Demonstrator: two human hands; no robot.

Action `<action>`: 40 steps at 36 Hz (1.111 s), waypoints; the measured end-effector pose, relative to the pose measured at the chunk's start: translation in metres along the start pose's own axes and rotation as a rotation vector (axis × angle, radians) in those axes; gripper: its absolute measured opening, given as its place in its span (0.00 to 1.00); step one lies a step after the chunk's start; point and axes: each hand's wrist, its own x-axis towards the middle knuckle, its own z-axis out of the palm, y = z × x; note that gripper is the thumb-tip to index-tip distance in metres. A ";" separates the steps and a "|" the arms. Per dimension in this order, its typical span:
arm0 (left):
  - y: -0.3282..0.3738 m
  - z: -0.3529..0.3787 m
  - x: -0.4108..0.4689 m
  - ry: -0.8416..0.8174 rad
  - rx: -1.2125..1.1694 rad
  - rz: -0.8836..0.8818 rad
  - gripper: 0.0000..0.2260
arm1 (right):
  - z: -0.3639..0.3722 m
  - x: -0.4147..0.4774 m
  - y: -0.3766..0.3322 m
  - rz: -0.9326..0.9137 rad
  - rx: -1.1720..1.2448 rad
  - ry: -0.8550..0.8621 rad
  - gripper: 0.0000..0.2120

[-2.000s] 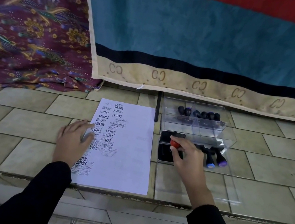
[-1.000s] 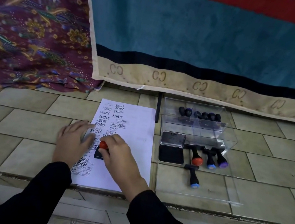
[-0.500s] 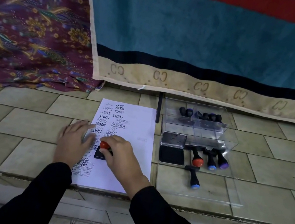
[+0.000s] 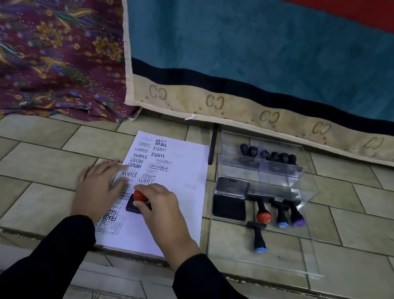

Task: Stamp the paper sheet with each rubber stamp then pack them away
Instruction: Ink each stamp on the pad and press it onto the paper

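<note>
A white paper sheet [image 4: 184, 173] with several black stamp prints lies on the tiled ledge. My left hand [image 4: 99, 190] rests flat on its left edge, fingers straight. My right hand [image 4: 164, 211] grips a red-topped rubber stamp [image 4: 137, 199] whose black base sits on the sheet. To the right lies an open black ink pad [image 4: 229, 207] with its lid [image 4: 232, 188] behind it. Beside the pad lie several loose stamps: a red-topped one [image 4: 263, 212], a blue-topped one [image 4: 282, 219], a purple-topped one [image 4: 296, 217] and another blue-topped one [image 4: 259, 240].
A clear plastic box [image 4: 266, 166] at the back right holds several dark stamps; its clear lid [image 4: 302, 258] lies flat under the loose stamps. A teal cloth [image 4: 284, 59] and a patterned maroon cloth [image 4: 41, 32] hang behind. The ledge's front edge [image 4: 273, 279] runs just below the paper.
Two seconds ago my right hand held the red-topped stamp on the ink pad; it has carried it left onto the paper and holds it there. My left hand has stayed put.
</note>
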 end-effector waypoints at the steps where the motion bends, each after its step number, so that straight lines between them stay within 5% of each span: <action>1: -0.001 0.000 0.000 -0.002 -0.001 0.001 0.14 | 0.001 -0.001 0.000 -0.001 0.004 -0.001 0.16; 5: -0.003 0.000 0.000 -0.001 -0.004 -0.003 0.14 | -0.009 -0.002 -0.001 0.064 0.084 0.053 0.14; 9: -0.006 0.001 0.001 -0.008 0.000 0.000 0.14 | -0.054 -0.009 -0.002 0.186 0.301 0.387 0.11; 20: -0.008 0.003 0.000 0.011 -0.027 0.021 0.14 | -0.188 -0.091 0.066 0.374 0.142 0.839 0.15; 40: -0.005 0.000 -0.001 -0.009 -0.025 0.002 0.17 | -0.168 -0.166 0.122 0.592 -0.337 0.676 0.15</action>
